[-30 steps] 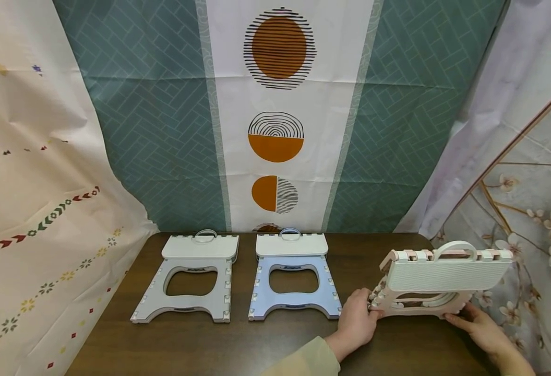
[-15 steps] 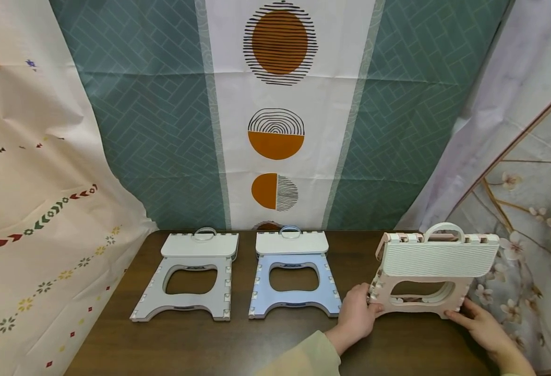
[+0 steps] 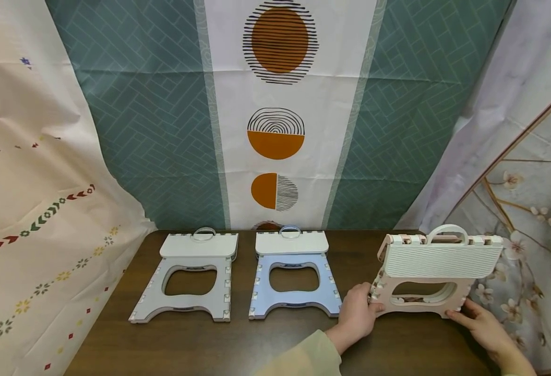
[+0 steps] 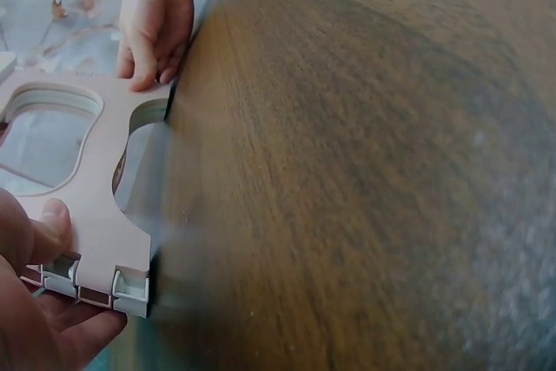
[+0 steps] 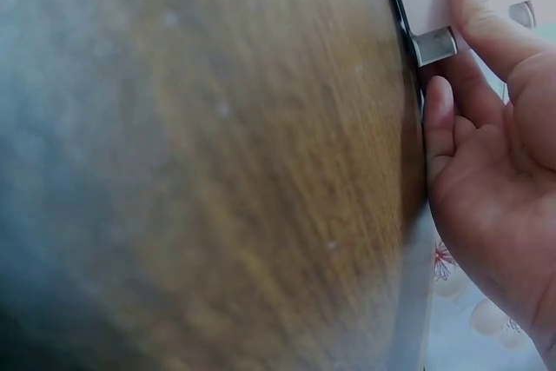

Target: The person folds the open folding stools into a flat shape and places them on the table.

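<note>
Two hands (left, right) grip upright pink stool; grey stool, blue stool flat alongside.

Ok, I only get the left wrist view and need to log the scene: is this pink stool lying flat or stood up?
Observer: Stood up. The head view shows the pink stool upright on its feet on the table, its white ribbed seat panel hanging down towards the camera.
Operator: Does it have a carry handle?
Observer: Yes, a white loop handle sticks up from its top edge.
Operator: Anything else on the table?
Observer: Two more folded stools lie flat, apart from the pink one: a grey stool at the left and a blue stool in the middle.
</note>
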Available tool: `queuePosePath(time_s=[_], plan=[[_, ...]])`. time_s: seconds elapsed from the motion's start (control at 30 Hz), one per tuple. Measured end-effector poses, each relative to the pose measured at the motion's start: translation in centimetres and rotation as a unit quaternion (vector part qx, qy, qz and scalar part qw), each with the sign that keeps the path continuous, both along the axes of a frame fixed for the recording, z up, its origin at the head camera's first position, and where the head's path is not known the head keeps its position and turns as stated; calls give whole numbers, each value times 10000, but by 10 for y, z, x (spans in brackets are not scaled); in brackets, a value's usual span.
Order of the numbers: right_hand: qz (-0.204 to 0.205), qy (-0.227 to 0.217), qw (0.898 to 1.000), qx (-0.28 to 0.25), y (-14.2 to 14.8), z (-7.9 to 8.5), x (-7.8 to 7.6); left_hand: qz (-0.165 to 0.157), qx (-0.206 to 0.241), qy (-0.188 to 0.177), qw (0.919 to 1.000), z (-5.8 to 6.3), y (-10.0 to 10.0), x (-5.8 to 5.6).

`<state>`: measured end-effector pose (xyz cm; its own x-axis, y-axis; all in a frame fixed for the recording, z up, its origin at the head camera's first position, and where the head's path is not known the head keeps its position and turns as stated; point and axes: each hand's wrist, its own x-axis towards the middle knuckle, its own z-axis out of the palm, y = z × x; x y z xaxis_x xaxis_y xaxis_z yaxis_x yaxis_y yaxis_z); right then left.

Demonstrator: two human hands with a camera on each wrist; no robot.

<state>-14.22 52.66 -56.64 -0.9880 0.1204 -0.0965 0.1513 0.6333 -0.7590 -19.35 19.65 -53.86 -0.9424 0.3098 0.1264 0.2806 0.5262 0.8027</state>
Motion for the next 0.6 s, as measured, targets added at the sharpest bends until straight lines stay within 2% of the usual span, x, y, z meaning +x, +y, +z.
queuePosePath(time_s=[0.27, 0.47, 0.6], plan=[[-44, 130, 9999, -79, 0, 1, -2, 54, -48, 34, 10000, 2, 1, 1], [-73, 199, 9991, -354, 0, 0, 1, 63, -17, -72, 10000, 2, 2, 0], [-142, 167, 9993, -290, -1, 1, 0, 37, 17, -139, 9999, 2, 1, 0]])
